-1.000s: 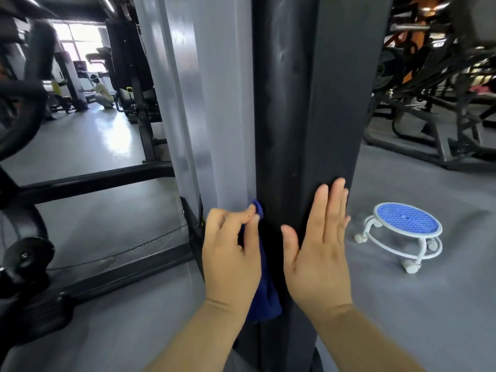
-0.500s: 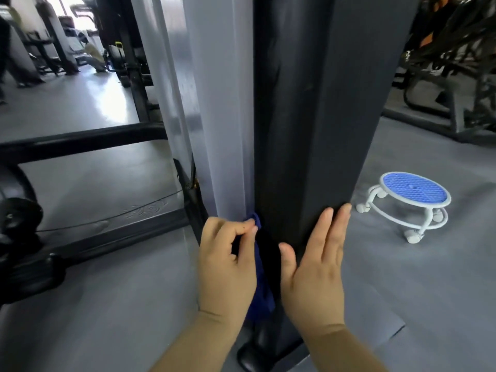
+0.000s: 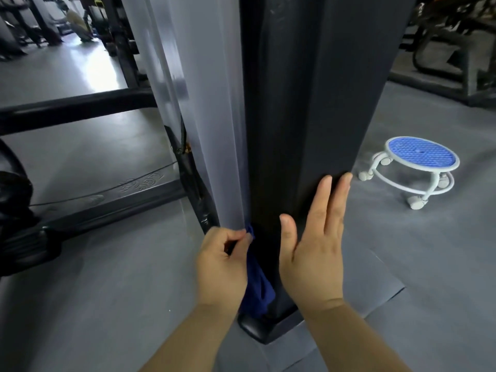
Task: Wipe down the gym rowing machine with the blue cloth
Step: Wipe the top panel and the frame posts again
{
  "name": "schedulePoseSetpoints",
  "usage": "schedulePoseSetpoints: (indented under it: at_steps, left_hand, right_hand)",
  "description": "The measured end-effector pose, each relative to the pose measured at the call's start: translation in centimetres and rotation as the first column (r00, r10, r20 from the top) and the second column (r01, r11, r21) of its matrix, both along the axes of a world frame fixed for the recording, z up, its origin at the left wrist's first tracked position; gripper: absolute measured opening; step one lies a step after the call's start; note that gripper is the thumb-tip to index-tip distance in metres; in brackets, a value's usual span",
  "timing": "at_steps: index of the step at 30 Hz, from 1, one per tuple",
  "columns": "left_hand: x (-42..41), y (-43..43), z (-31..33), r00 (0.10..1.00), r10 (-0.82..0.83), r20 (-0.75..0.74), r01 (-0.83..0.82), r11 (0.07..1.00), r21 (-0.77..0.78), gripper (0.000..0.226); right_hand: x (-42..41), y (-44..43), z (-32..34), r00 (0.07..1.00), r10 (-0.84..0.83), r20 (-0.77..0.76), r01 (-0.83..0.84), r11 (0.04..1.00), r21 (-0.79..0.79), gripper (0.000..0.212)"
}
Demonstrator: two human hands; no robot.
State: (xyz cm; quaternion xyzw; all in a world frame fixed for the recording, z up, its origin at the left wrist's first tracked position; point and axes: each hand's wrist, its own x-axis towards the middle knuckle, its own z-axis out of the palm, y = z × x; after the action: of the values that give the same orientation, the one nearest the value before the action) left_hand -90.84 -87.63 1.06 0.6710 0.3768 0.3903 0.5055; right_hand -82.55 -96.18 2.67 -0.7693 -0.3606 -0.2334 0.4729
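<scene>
We see the left hand (image 3: 220, 267) pinching a dark blue fabric cloth (image 3: 256, 288) against the tall black metal column (image 3: 308, 130), low near its base; the cloth hangs between both hands. The right hand (image 3: 314, 253) lies flat, fingers straight, on the column.

No legible text, label, brand, number or sign found on any surface in view. The black base rail (image 3: 139, 187) on the floor to the left carries an embossed swirl-like relief; it is too blurred to read as lettering. The blue top of the white rolling stool (image 3: 421, 154) shows only a moulded grid texture, with no marking that can be read.
</scene>
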Motion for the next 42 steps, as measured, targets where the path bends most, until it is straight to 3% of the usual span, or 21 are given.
schedulePoseSetpoints:
  at_steps: [3, 8, 11, 16, 22, 29, 34, 36, 39, 42]
  left_hand:
    - [-0.1, -0.6, -2.3, 0.993, 0.000, -0.121, -0.019, 0.988, -0.156, 0.019]
    - [0.2, -1.0, -1.6, 0.996, 0.068, -0.050, -0.061, 0.991, 0.119, 0.012]
    - [0.3, -0.7, -2.0, 0.998, 0.057, -0.024, -0.054, 0.991, 0.125, 0.015]
    - [0.1, -0.7, -4.6, 0.995, 0.044, -0.092, -0.045, 0.999, -0.017, 0.019]
    - [0.2, -1.1, -4.4, 0.998, 0.060, 0.022, -0.058, 0.997, -0.059, 0.014]
    - [0.7, -1.2, -4.8, 0.996, 0.093, 0.001, -0.090, 0.965, -0.247, 0.023]
    - [-0.7, -0.9, -7.8, 0.961, -0.066, -0.268, -0.040, 0.927, -0.372, 0.010]
    - [-0.7, -0.9, -8.0, 0.976, -0.013, -0.215, -0.071, 0.923, -0.379, 0.009]
    - [0.2, -1.4, -6.6, 0.997, 0.072, -0.022, -0.075, 0.927, -0.369, 0.010]
    - [0.6, -1.6, -6.1, 0.994, 0.103, 0.023, -0.087, 0.923, -0.375, 0.009]
  right_hand:
    - [0.2, 0.1, -0.3, 1.000, -0.002, 0.014, 0.002, 1.000, 0.008, 0.067]
    - [0.7, -0.7, -2.7, 1.000, -0.009, -0.011, 0.009, 0.999, -0.034, 0.073]
    - [0.4, -1.0, -4.4, 0.999, -0.013, -0.045, 0.011, 0.999, -0.045, 0.075]
    - [0.0, -0.9, -4.7, 0.996, -0.030, -0.078, 0.026, 0.998, -0.050, 0.073]
    - [-0.8, -0.7, -4.5, 0.993, -0.025, -0.117, 0.022, 1.000, -0.019, 0.071]
    - [-1.4, -0.7, -4.1, 0.988, -0.027, -0.150, 0.023, 0.999, -0.028, 0.070]
    - [-2.3, -0.6, -3.5, 0.978, -0.030, -0.206, 0.028, 1.000, -0.014, 0.070]
    - [-2.4, -0.5, -3.5, 0.976, -0.025, -0.216, 0.025, 1.000, -0.003, 0.069]
    - [-2.3, -0.5, -3.5, 0.978, -0.027, -0.209, 0.027, 1.000, -0.001, 0.069]
    - [-2.5, -0.5, -3.4, 0.975, -0.031, -0.220, 0.031, 1.000, -0.003, 0.069]
